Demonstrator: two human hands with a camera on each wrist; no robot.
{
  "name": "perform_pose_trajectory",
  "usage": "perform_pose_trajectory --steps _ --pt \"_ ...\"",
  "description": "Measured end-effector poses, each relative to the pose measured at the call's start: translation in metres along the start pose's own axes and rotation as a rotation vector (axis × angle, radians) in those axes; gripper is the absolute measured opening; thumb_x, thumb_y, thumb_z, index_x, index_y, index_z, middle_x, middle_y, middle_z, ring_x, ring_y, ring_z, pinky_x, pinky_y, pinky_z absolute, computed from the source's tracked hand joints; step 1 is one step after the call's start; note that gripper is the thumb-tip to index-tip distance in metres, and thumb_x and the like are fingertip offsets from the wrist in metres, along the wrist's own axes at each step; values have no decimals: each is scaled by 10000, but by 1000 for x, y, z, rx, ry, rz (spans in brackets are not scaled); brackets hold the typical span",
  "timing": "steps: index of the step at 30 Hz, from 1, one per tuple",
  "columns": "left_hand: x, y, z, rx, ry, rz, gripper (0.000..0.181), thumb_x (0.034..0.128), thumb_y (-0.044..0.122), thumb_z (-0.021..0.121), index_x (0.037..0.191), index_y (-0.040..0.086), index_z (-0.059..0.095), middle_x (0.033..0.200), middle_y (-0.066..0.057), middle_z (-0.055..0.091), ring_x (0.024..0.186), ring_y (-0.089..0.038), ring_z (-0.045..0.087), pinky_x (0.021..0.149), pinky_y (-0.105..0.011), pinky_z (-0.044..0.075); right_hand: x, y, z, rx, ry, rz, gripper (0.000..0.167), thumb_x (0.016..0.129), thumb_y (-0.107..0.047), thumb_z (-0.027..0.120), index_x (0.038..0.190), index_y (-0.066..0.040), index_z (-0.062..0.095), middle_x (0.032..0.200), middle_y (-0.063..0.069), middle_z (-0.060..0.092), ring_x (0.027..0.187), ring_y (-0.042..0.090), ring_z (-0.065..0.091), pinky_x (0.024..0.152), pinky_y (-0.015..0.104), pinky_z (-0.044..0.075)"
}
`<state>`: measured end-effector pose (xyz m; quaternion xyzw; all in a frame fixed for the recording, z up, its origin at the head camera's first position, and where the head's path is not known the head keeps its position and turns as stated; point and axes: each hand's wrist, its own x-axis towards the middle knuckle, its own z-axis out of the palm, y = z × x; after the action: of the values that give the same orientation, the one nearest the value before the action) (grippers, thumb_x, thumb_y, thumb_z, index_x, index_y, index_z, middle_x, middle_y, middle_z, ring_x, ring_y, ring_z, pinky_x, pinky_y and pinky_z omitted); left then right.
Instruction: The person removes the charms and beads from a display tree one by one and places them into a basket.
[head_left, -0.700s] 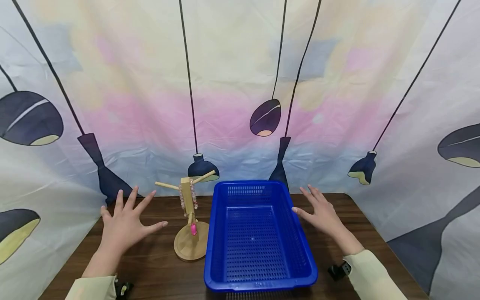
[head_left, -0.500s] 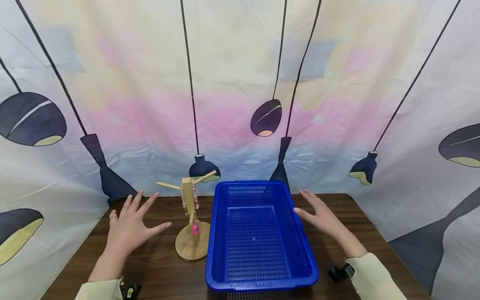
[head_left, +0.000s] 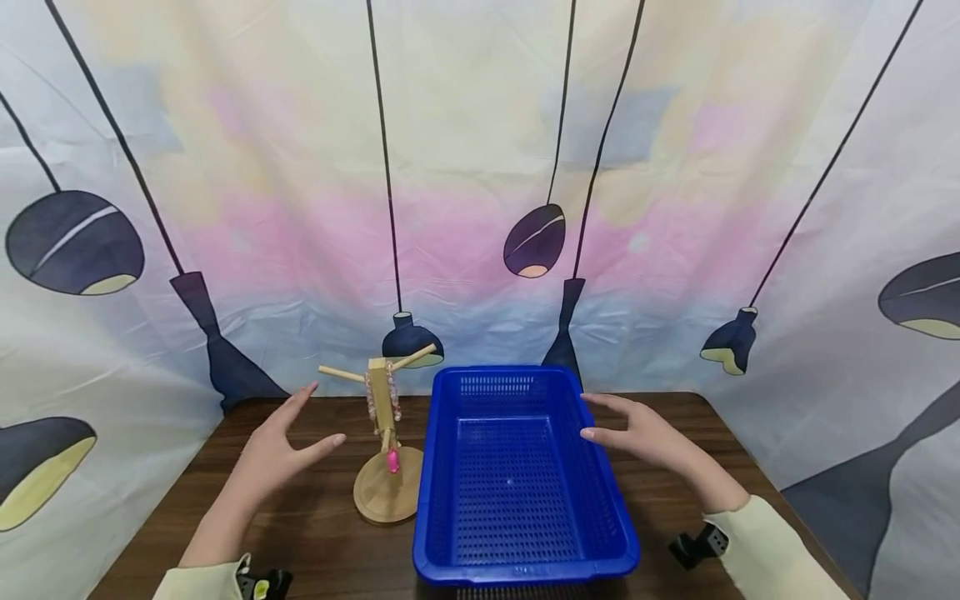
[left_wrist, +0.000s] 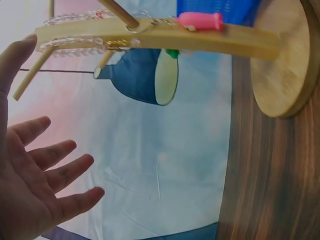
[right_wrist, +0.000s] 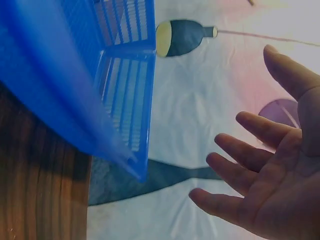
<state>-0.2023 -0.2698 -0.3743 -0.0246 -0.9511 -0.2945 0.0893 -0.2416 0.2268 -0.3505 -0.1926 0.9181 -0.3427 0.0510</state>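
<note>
Blue basket, open side up on a brown table, its long axis running six to twelve o'clock. Wooden stand, post upright, just beside it at nine o'clock. Left hand, at the stand's nine o'clock, and right hand, at the basket's two o'clock, both released, fingers extended.

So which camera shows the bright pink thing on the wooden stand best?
The left wrist camera: the bright pink thing looks biggest there. The head camera shows it small; the right wrist camera misses it.
</note>
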Motion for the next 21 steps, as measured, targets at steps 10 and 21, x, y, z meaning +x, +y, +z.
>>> perform_pose_trajectory --steps 10,21 --pt "2 14 -2 -294 34 18 790 1020 357 642 1637 96 223 1608 -273 384 1445 -480 424 1106 -684 450 16 -31 1 89 -70 -20 612 995 -433 663 1476 -76 538 1506 195 556 1432 434 482 1113 601 496" --pt "14 18 -3 -539 16 -48 730 1056 315 594 1626 47 225 1600 -243 409 1012 323 449 865 60 412 36 -60 16 118 -93 -78 483 996 -348 685 1386 -70 622 1397 161 646 1308 362 598 1049 519 561"
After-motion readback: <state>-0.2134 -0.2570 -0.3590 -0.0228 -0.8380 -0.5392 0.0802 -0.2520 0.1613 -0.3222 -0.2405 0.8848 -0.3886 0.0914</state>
